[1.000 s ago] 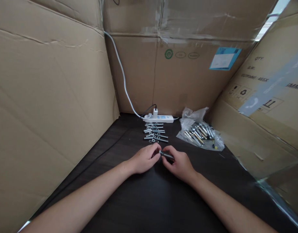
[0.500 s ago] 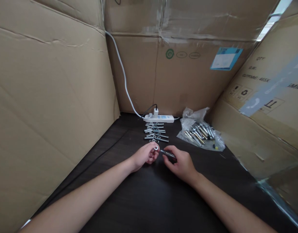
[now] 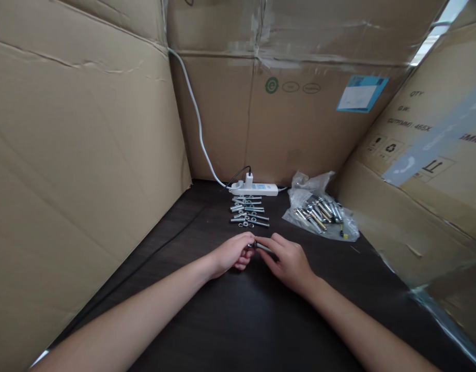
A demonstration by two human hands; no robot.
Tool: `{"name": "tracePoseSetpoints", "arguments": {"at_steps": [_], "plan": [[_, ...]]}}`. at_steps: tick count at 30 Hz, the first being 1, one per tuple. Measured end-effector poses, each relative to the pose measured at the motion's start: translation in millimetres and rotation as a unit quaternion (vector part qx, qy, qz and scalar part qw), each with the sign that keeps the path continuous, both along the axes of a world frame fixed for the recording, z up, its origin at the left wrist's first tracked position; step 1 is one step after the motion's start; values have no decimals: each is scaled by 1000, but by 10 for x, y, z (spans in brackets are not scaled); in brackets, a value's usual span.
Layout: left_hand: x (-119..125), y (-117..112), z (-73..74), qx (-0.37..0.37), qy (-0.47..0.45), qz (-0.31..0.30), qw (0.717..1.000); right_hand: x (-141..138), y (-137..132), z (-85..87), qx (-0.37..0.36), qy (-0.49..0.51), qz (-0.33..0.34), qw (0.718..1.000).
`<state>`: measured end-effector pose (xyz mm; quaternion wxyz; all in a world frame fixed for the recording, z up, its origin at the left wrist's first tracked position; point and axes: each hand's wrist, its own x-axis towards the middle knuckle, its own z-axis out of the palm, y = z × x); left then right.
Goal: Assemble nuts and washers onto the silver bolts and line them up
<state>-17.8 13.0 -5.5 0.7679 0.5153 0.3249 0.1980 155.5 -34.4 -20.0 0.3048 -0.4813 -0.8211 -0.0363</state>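
Note:
Over the dark table, my right hand (image 3: pixel 291 257) grips a metal expansion bolt (image 3: pixel 264 248) between thumb and fingers, its tip pointing left. My left hand (image 3: pixel 233 253) is closed, with thumb and index finger pinching a small metal ring (image 3: pixel 250 246) at the bolt's tip. Whether the ring is a washer or a nut is not clear, since the fingers mostly cover it. The two hands meet at the bolt. Just beyond them lie several loose bolts (image 3: pixel 257 217) with washers and nuts (image 3: pixel 246 224) among them, in rows.
A clear plastic bag (image 3: pixel 348 227) with several assembled expansion bolts (image 3: pixel 317 213) lies at the back right. Behind the loose parts is a white power strip (image 3: pixel 269 189) with a plug and cables. A black cable (image 3: pixel 160 249) crosses the table's left side. Cardboard walls (image 3: pixel 218 119) enclose three sides.
The bolt and the ring have come together; a gap lay between them before. The ring has turned and is now mostly behind my left fingers. The loose parts have stayed put.

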Motion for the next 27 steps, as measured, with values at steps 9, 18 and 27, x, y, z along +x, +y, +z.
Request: {"name": "tracePoseSetpoints", "arguments": {"at_steps": [9, 18, 27], "plan": [[-28, 28, 41, 47, 63, 12, 997, 10, 7, -21, 9, 9, 5, 1000], [-48, 66, 52, 3, 33, 12, 999, 4, 5, -30, 15, 29, 15, 999], [-55, 52, 21, -17, 23, 6, 1000, -10, 5, -47, 11, 14, 39, 999]]}}
